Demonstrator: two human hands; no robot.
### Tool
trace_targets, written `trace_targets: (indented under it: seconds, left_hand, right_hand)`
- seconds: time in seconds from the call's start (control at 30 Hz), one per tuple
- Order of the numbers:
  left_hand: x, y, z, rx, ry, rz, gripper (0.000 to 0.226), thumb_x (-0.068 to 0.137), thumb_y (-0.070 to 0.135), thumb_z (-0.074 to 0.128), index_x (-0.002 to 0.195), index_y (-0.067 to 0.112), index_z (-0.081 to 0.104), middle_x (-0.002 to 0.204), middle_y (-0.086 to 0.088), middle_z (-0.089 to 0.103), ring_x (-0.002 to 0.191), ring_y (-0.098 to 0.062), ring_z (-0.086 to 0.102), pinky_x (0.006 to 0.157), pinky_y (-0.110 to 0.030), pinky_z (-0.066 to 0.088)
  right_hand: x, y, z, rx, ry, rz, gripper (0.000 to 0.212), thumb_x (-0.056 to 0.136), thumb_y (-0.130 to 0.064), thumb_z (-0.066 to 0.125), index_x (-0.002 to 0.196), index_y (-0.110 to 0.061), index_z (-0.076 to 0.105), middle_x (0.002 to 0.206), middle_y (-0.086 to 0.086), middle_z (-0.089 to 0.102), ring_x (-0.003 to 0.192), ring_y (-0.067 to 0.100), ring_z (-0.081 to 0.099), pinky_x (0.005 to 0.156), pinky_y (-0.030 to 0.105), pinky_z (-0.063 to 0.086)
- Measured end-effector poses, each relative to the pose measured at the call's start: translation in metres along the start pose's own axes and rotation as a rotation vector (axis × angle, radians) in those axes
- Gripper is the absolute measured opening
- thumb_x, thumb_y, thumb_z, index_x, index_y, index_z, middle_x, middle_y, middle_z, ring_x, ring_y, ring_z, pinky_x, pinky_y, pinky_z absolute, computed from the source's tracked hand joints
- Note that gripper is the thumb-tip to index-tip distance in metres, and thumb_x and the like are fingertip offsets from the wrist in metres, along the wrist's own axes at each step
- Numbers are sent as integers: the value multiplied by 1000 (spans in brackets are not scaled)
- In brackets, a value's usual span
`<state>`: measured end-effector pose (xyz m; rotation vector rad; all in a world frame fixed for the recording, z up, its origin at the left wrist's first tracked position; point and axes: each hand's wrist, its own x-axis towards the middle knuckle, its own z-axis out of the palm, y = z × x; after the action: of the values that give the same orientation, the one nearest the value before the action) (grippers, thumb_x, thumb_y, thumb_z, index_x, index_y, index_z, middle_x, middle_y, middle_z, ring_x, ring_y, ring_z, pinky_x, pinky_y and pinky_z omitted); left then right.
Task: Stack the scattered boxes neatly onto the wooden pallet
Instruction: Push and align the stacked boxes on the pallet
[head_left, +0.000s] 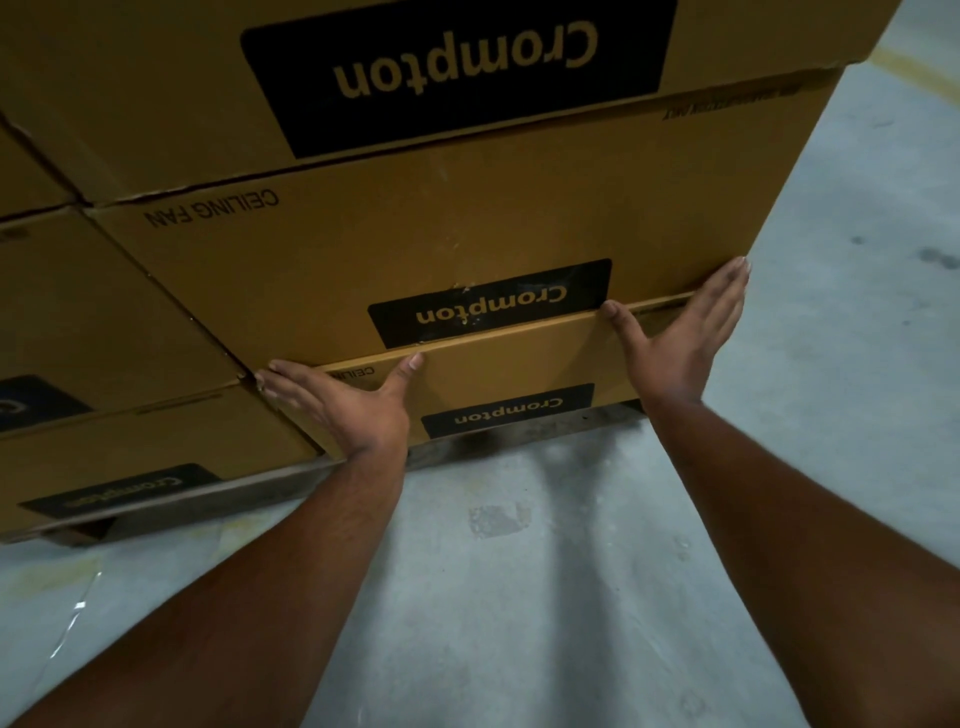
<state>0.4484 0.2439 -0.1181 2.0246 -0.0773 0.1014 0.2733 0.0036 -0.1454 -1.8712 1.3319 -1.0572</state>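
The floor (519, 597) is pale grey concrete, smooth and a little mottled. A faded yellow painted line (919, 65) curves across it at the upper right. Two dark smudges (930, 257) mark the concrete near the right edge, and a rough, lighter patch (498, 519) sits near the middle. At the lower left there is a yellowish stain (47, 571) with a thin white scratch (72, 623) running through it. The light is dim and cool.

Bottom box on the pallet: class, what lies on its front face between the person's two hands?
In the head view, between the left hand and right hand, the bottom box shows bare cardboard and a black Crompton label.
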Motion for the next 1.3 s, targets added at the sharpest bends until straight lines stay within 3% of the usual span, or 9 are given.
trace_targets:
  seconds: [0.13, 0.4, 0.53, 0.63, 0.73, 0.83, 0.93, 1.07, 1.3]
  left_hand:
    - [1, 0, 2, 2, 8, -9, 149, 64, 57, 87, 162, 6, -12, 170, -10, -23, 156, -29, -21, 115, -27, -13]
    - [1, -2, 2, 31, -9, -8, 149, 64, 61, 86, 162, 6, -13, 170, -9, -24, 156, -29, -21, 116, -29, -11]
    - [-6, -10, -6, 58, -37, -13, 141, 71, 57, 85, 163, 10, -10, 171, -5, -23, 158, -26, -14, 120, -29, 3]
    - [-28, -12, -21, 47, -131, -51, 124, 80, 45, 83, 165, 15, -3, 173, 0, -12, 159, -24, 2, 122, -30, 9]
    - [-48, 1, -55, 81, -216, -70, 95, 91, 32, 78, 164, 16, 19, 172, -3, 13, 158, -20, 13, 127, -34, 17]
    - [-60, 44, -98, 97, -266, -58, 75, 93, 29, 76, 158, 22, 39, 167, -4, 31, 154, -16, 29, 117, -27, 32]
    - [-72, 104, -149, 120, -340, 53, 61, 96, 23, 73, 151, 18, 50, 155, 1, 50, 127, 10, 53, 103, -17, 48]
    - [-108, 211, -235, 191, -469, 65, 45, 96, 22, 72, 139, 18, 60, 135, 2, 66, 124, -12, 62, 103, -43, 56]
    - [-189, 411, -302, 202, -528, 151, 27, 94, 19, 74, 121, 15, 71, 115, 5, 72, 111, -10, 67, 100, -45, 56]
  right_hand:
    - [-1, -3, 0, -6, 23, 8, 138, 69, -99, 54, 166, -22, -7, 175, -2, -1, 160, 30, 4, 117, 62, 24]
    - [-4, -4, 0, -4, -4, 23, 137, 73, -93, 58, 166, -19, -10, 175, 2, -8, 161, 31, -4, 122, 47, 15]
    - [-24, -18, 3, 7, -13, 132, 129, 81, -87, 58, 166, -15, -7, 175, 3, -11, 162, 28, -4, 128, 57, 18]
    - [-63, -37, 6, 46, -50, 195, 111, 88, -72, 64, 166, -11, 15, 175, 3, 7, 160, 24, 13, 127, 36, 12]
    - [-101, -68, -12, 185, -139, 201, 79, 95, -56, 67, 158, -17, 40, 159, 1, 42, 146, 17, 41, 116, 31, 39]
    - [-130, -111, -53, 250, -138, 118, 55, 99, -49, 66, 146, -22, 56, 141, -5, 59, 130, 8, 56, 104, 22, 47]
    - [-147, -166, -111, 261, -175, 38, 31, 100, -36, 69, 123, -16, 73, 118, -3, 69, 108, 9, 65, 91, 18, 52]
    - [-150, -257, -218, 300, -299, 44, 18, 99, -27, 70, 111, -16, 77, 107, -4, 72, 100, 7, 68, 88, 23, 56]
    - [-68, -371, -419, 412, -500, 252, 10, 100, -29, 70, 108, -31, 77, 97, -10, 77, 87, -1, 70, 76, 11, 50]
